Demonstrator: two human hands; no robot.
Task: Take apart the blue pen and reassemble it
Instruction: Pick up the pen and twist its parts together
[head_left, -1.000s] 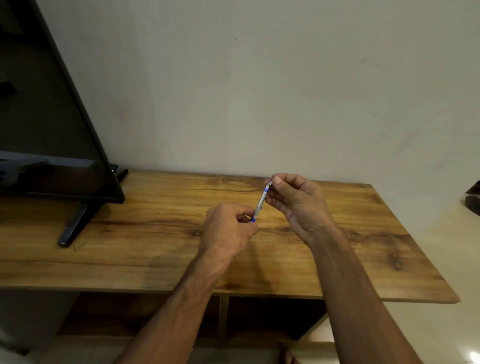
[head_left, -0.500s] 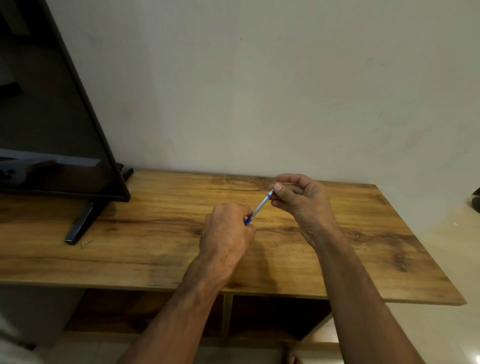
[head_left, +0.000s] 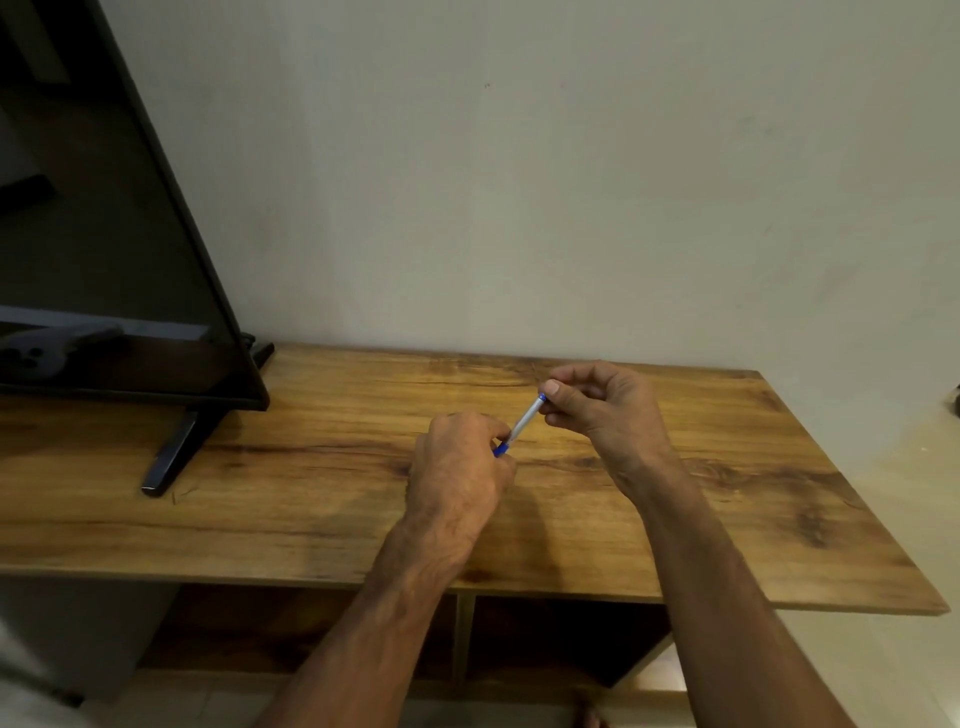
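Left grip (head_left: 460, 460) curled closed, right grip (head_left: 597, 410) pinching, farther forward

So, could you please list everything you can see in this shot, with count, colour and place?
pen: one, blue and silvery, held slanted above the table between both hands
table: one, brown wood, against the wall, open compartments beneath
television: one, black, on the table's left end
television foot: one, dark, resting on the table
wall: off-white, behind the table
floor: pale, right of the table
left hand: one, grips the pen's lower blue end
right hand: one, pinches the pen's upper end
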